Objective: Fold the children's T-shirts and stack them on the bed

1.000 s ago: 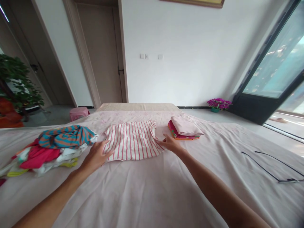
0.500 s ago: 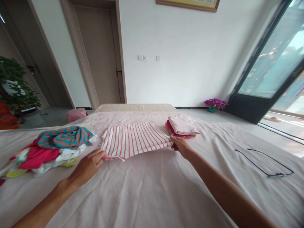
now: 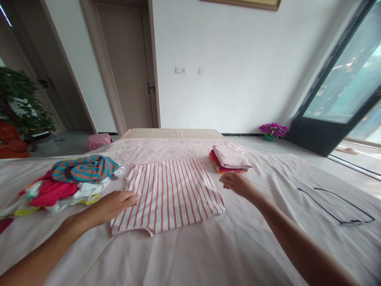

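A white garment with red stripes [image 3: 168,194] lies spread flat on the pink bed sheet [image 3: 208,246]. My left hand [image 3: 114,203] rests on the garment's left edge, fingers stretched out flat. Just off the garment's right edge, my right hand [image 3: 237,184] hovers with its fingers curled loosely and nothing in them. A neat stack of folded clothes [image 3: 228,159], pale pink on top, sits beyond my right hand.
A loose heap of unfolded clothes [image 3: 68,180] lies at the left of the bed. A thin black cord [image 3: 337,204] lies at the right. Beyond the bed are a pink stool [image 3: 99,140], a door, a potted plant [image 3: 20,103] and purple flowers [image 3: 274,130].
The striped garment has been pulled toward me and laid out flat. My right hand has let go of its right corner and lifted off; my left hand now lies flat on its left edge.
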### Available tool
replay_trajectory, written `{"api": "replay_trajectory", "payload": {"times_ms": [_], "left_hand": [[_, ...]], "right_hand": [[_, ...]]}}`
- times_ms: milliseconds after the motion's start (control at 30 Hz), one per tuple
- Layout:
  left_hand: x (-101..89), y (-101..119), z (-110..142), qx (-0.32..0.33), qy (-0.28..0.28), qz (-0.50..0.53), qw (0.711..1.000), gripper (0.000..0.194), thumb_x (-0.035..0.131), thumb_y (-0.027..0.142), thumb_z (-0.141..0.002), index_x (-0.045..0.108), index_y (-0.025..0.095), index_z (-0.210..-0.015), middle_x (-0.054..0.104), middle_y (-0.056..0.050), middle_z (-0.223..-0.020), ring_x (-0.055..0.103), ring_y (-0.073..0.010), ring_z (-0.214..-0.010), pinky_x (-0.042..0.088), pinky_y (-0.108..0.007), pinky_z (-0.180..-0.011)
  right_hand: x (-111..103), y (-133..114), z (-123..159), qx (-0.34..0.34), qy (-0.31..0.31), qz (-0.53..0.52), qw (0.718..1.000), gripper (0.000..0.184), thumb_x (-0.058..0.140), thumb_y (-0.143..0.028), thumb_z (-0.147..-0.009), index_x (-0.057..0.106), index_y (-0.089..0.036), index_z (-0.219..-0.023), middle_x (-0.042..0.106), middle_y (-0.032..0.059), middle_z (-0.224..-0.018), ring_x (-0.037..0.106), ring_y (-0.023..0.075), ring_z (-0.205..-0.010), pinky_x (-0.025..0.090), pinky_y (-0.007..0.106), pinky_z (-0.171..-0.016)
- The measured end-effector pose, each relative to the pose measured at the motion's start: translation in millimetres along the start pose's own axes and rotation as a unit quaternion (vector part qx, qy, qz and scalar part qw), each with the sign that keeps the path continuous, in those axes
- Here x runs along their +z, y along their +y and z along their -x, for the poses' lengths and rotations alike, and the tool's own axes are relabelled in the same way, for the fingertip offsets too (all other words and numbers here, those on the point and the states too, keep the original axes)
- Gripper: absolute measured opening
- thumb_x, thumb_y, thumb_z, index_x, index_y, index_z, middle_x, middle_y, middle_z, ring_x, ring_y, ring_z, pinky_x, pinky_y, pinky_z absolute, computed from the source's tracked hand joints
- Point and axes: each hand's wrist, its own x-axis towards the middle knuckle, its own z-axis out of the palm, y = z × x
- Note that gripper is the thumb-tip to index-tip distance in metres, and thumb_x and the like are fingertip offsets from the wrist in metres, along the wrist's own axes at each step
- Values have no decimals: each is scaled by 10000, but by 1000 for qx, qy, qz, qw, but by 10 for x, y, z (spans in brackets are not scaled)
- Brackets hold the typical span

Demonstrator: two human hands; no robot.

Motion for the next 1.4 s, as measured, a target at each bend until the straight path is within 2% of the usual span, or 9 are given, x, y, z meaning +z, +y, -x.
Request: {"api": "replay_trajectory", "payload": {"times_ms": [100, 233, 400, 600, 833, 967, 1100, 1267, 1400], "left_hand": [[147, 198, -458, 15, 30, -10, 999, 354, 380, 417, -933, 672, 223, -986, 716, -69, -1063, 650, -238, -1025, 452, -323, -890], [534, 300, -963, 16, 105, -60, 993, 506, 361, 395, -950, 542, 114, -1330, 533, -187, -1415, 466, -272, -1344, 332, -378, -1110], [768, -81, -1115, -53, 110, -150, 981, 570, 382, 464, -954, 467, 164, -1432, 432, -180, -1512, 350, -332, -1419, 251, -501, -1138], [685, -560, -974, -97, 115, -185, 971, 636, 352, 536, -949, 419, 190, -1479, 365, -182, -1554, 313, -345, -1437, 225, -524, -1136], [682, -547, -876, -89, 140, -226, 960, 547, 310, 421, -972, 487, 169, -1424, 449, -192, -1492, 396, -337, -1383, 265, -542, -1110], [639, -428, -668, 1, 135, -228, 964, 499, 381, 373, -954, 541, 160, -1375, 503, -168, -1456, 379, -304, -1400, 245, -489, -1154], [634, -308, -305, 135, 67, -170, 974, 577, 404, 473, -958, 394, 262, -1494, 382, -91, -1565, 312, -269, -1451, 232, -468, -1180], [644, -260, 55, 185, 16, -167, 968, 591, 414, 474, -965, 273, 376, -1530, 303, -31, -1608, 292, -267, -1465, 227, -481, -1183], [540, -274, 253, 199, 33, -168, 965, 560, 440, 436, -963, 340, 363, -1509, 357, -40, -1581, 328, -264, -1445, 247, -464, -1185]], "right_hand": [[320, -490, -140, -97, 46, 6, 994, 371, 479, -363, -937, 635, -204, -1233, 677, 111, -1209, 630, 254, -1073, 453, 337, -899], [941, -1021, -264, -207, 24, 84, 974, 560, 418, -415, -983, 402, -158, -1481, 383, 155, -1541, 323, 298, -1425, 286, 434, -1127], [1315, -962, -455, -226, -22, 142, 963, 652, 284, -538, -1009, 290, -164, -1543, 242, 144, -1610, 183, 309, -1485, 155, 503, -1178], [1140, -467, -611, -159, 10, 181, 971, 654, 286, -530, -1011, 309, -144, -1539, 219, 145, -1616, 171, 298, -1490, 123, 504, -1188], [942, -139, -461, -104, 32, 183, 977, 594, 297, -463, -1019, 339, -163, -1529, 296, 121, -1594, 240, 278, -1471, 175, 477, -1181], [823, -30, -283, -93, 15, 187, 978, 570, 292, -450, -1023, 348, -181, -1523, 320, 112, -1586, 262, 260, -1460, 186, 455, -1177], [726, -17, -34, -56, 26, 188, 980, 576, 311, -436, -1018, 342, -159, -1521, 326, 144, -1577, 256, 275, -1461, 177, 476, -1177], [709, -93, 317, -183, -17, 145, 972, 585, 321, -459, -1014, 295, -215, -1546, 288, 88, -1602, 212, 246, -1481, 150, 451, -1199], [638, -104, 527, -216, -3, 133, 967, 488, 337, -390, -1017, 427, -235, -1471, 432, 95, -1518, 364, 251, -1399, 228, 462, -1166]]}}
